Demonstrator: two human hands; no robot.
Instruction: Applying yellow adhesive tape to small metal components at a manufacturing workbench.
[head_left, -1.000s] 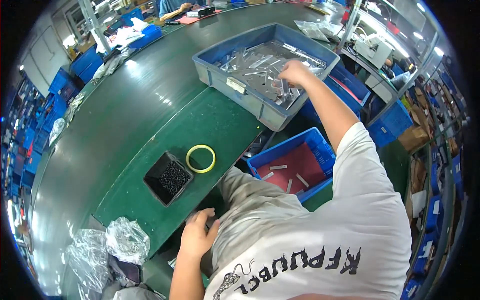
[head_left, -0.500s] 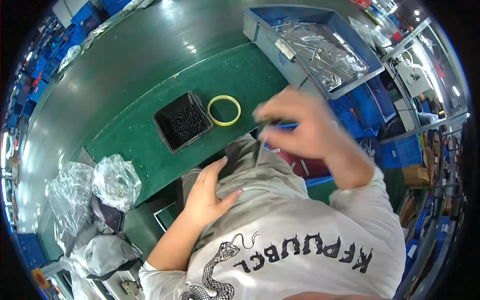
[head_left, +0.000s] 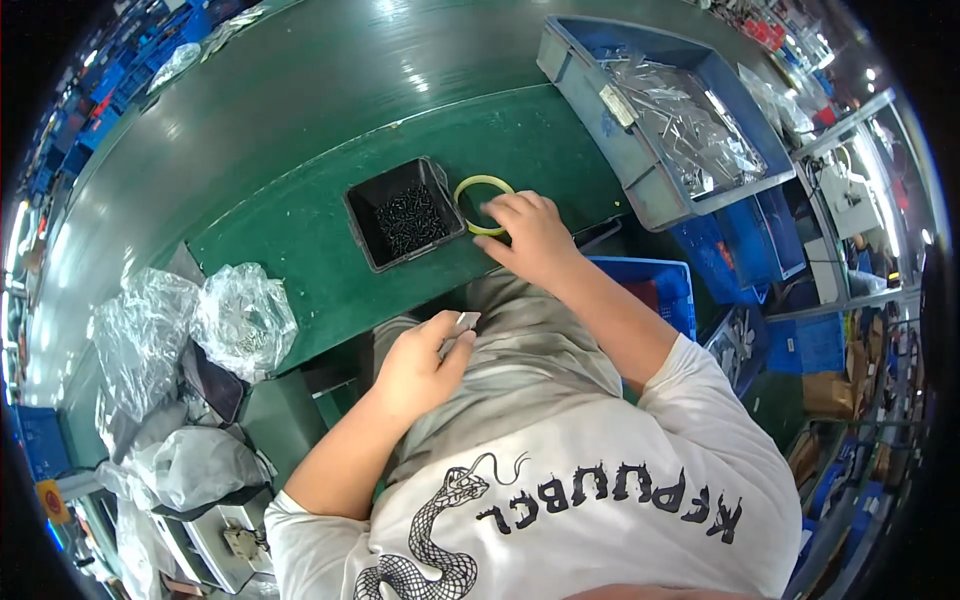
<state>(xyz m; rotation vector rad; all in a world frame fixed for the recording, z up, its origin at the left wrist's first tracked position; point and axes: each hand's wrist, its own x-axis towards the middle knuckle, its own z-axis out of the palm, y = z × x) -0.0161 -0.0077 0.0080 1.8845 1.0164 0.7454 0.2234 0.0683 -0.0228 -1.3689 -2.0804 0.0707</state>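
- A green worktop (head_left: 325, 295) crosses the space in front of the person, with a dark, shiny curved surface (head_left: 300, 95) beyond it and blue bins along the far rim of the view.
- The left hand (head_left: 422, 368) has its thumb and fingers closed on 1 small flat pale piece (head_left: 467, 320), which pokes out past the fingertips, above the person's lap and near the worktop's edge.
- The right hand (head_left: 535, 240) is over the worktop with its thumb and fingers parted, palm downward; the fingertips point toward the black tray.
- Beneath the right fingers lies 1 yellow ring (head_left: 474, 187), partly covered by them; I cannot tell whether they touch it.
- Just left of the ring, the black tray (head_left: 368, 200) holds a heap of small black parts (head_left: 412, 218), too small to identify.
- To the right, 1 large grey-blue bin (head_left: 645, 160) sits at the worktop's end, filled with clear plastic and thin silvery strips (head_left: 690, 125).
- Below that bin, beside the right forearm, is 1 blue crate (head_left: 681, 295), with some red showing inside.
- On the left end of the worktop, 2 bundles of crumpled clear plastic (head_left: 245, 320) lie side by side, well apart from both hands.
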